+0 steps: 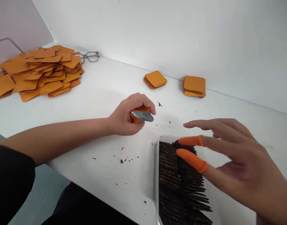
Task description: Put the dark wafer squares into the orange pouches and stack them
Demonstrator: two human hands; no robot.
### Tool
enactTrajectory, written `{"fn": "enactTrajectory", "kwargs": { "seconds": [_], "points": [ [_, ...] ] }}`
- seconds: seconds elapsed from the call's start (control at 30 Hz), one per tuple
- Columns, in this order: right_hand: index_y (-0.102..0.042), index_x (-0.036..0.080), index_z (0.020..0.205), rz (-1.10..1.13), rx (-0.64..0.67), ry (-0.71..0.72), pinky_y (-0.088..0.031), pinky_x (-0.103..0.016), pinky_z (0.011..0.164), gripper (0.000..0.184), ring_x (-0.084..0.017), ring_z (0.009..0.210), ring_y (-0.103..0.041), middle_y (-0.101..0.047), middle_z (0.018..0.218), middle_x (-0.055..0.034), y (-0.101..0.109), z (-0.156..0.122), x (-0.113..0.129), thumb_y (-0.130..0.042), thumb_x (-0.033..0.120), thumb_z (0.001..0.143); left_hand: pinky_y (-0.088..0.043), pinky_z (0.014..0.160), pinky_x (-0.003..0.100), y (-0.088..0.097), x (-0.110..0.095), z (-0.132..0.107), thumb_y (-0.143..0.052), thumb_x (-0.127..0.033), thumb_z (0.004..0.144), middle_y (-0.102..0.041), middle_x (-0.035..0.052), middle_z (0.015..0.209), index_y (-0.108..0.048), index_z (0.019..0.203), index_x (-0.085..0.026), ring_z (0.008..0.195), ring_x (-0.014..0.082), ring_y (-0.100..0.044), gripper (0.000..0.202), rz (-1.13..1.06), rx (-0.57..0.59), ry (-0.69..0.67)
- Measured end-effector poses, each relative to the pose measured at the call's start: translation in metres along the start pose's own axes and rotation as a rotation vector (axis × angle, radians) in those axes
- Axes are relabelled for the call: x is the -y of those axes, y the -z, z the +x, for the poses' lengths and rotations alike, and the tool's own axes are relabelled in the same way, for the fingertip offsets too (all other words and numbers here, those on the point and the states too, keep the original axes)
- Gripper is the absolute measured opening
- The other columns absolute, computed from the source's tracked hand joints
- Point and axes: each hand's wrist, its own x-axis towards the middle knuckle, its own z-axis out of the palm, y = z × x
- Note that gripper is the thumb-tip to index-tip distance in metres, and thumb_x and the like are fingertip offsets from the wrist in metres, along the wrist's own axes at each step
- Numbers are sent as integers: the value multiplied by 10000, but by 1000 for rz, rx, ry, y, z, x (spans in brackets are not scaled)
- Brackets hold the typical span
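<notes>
My left hand [131, 114] is wrapped around a small orange pouch [135, 118], whose silver-lined mouth [144, 116] gapes toward the right. Over the clear plastic box [157, 175] hovers my right hand [237, 159], with orange finger cots [192, 161] on its thumb and one finger. Its fingers are spread, and nothing shows held between them. Thin dark brown, brittle-looking pieces [171, 181] stand packed in rows inside the box, just below the right fingertips. The right hand hides part of the box's right side.
A large heap of orange pouches [47, 73] lies at the far left, beside eyeglasses [92, 56]. Two small stacks of pouches, one in the middle [155, 78] and one to its right [194, 85], sit near the wall. Dark crumbs [122, 161] dot the white table [98, 93].
</notes>
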Motion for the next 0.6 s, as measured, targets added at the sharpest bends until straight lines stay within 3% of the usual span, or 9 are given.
{"fn": "enactTrajectory", "kwargs": {
  "seconds": [0.17,0.4,0.6],
  "points": [
    [-688,298,1007,-111,103,54,-544,-480,834,196,-290,1195,-559,-612,1351,4,-5,-1,4,-530,416,996,-491,728,315,0,0,-8,-528,-10,656,-663,-1,841,-595,923,-222,751,141,-562,348,-31,24,42],
    [-655,284,1058,-98,217,84,-588,-488,882,189,-280,1396,-442,-539,1463,3,-11,-10,5,-483,326,993,-518,766,307,-10,-3,-10,-558,-21,708,-680,1,824,-590,931,-220,750,137,-580,300,-63,107,48],
    [-698,355,1044,-11,192,6,-525,-508,1025,209,-277,1427,-452,-565,1442,33,12,-26,-2,-494,371,1001,-511,762,306,-8,-1,-11,-530,-5,679,-666,-6,808,-594,922,-217,750,137,-570,328,-81,105,73]
  ]
}}
